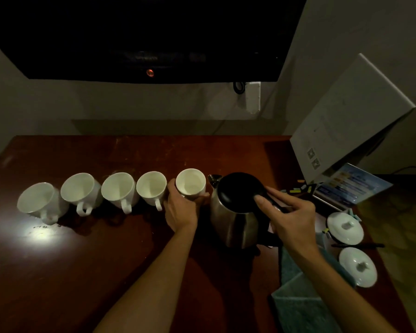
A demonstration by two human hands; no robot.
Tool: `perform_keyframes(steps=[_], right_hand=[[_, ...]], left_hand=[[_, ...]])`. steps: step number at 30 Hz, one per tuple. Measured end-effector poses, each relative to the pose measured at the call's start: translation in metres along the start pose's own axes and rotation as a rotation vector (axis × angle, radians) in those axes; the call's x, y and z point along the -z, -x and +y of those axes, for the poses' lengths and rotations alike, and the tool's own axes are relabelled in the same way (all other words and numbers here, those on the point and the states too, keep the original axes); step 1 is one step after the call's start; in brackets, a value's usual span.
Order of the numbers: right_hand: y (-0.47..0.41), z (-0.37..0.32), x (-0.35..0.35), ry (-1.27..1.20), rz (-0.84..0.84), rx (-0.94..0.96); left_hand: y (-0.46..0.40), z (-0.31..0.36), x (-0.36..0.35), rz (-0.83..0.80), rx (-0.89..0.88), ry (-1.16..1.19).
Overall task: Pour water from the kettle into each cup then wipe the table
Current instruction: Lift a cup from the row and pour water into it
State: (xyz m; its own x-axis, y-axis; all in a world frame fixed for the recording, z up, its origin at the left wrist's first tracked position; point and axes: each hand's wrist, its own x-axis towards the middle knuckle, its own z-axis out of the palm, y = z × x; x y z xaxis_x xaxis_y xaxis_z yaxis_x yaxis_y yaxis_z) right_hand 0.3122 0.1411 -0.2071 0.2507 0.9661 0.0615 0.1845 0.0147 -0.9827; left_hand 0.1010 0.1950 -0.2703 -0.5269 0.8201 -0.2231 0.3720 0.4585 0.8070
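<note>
Several white cups stand in a row on the dark wooden table (pixel 94 272). My left hand (pixel 180 210) grips the rightmost cup (pixel 191 181) from the near side. Just right of it stands a steel kettle (pixel 235 222) with a black lid, its spout toward that cup. My right hand (pixel 291 217) curls round the kettle's black handle, thumb lying on the lid's rear edge. A teal cloth (pixel 298 301) lies folded at the near right, under my right forearm. The cup (pixel 151 187) beside the held one and the others further left stand untouched.
Two white lids (pixel 345 228) (pixel 357 267) lie at the table's right edge with a black pen (pixel 357 245) between them. A white box (pixel 351 121) leans at the back right over a printed card (pixel 351 186). A dark screen (pixel 142 37) hangs on the wall above.
</note>
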Motion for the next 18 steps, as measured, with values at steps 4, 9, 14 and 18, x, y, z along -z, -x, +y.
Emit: perform_keyframes(steps=[4, 9, 14, 18], right_hand=[[0.002, 0.005, 0.004, 0.050, -0.003, 0.008], [0.005, -0.004, 0.005, 0.019, -0.002, 0.021], [0.005, -0.034, 0.014, 0.034, -0.015, 0.014], [0.005, -0.070, 0.024, 0.067, -0.046, 0.069]], left_hand=[[-0.005, 0.000, -0.003, -0.031, -0.010, 0.066], [-0.004, -0.002, 0.004, -0.088, -0.071, 0.080], [0.003, 0.013, 0.027, -0.117, -0.199, 0.113], [0.006, 0.043, 0.070, -0.217, -0.301, 0.053]])
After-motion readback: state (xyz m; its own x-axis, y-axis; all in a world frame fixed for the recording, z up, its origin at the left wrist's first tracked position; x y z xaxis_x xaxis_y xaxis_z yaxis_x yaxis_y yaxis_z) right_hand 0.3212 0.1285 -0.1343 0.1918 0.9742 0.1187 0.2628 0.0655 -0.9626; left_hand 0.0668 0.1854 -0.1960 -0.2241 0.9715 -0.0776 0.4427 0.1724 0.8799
